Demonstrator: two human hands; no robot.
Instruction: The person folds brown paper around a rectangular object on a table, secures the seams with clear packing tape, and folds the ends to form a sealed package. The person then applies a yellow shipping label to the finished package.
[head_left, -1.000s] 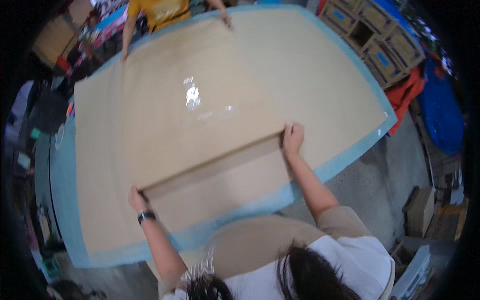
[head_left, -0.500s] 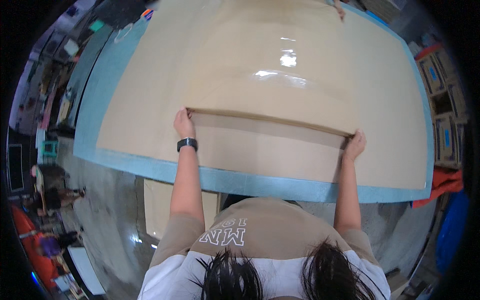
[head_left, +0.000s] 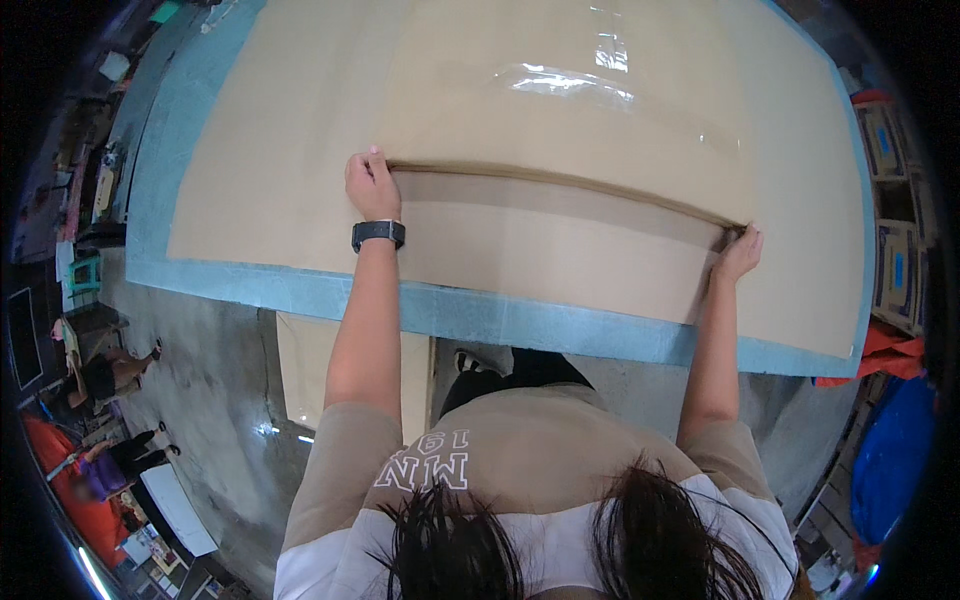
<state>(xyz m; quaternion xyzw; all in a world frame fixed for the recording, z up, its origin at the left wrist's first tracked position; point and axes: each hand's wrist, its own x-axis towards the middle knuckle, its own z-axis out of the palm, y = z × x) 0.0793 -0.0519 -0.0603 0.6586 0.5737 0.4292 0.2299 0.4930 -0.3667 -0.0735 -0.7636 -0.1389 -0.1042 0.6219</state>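
The far end of the flat, brown cardboard piece point(head_left: 560, 130) was cut off at 12 o'clock; fingertips beneath its near edge were hidden. Room for moving lay at 9, 3 and 6 o'clock, over the smooth, light-brown sheet point(head_left: 280, 190) bordered by the pale-blue, straight-edged tabletop point(head_left: 480, 315). The cardboard piece lay between the hands: the left hand's point(head_left: 373, 188) fingers pinched its 8 o'clock corner, the right hand's point(head_left: 738, 255) its 4 o'clock corner. Shadow showed below the near edge; clearance could not be determined.
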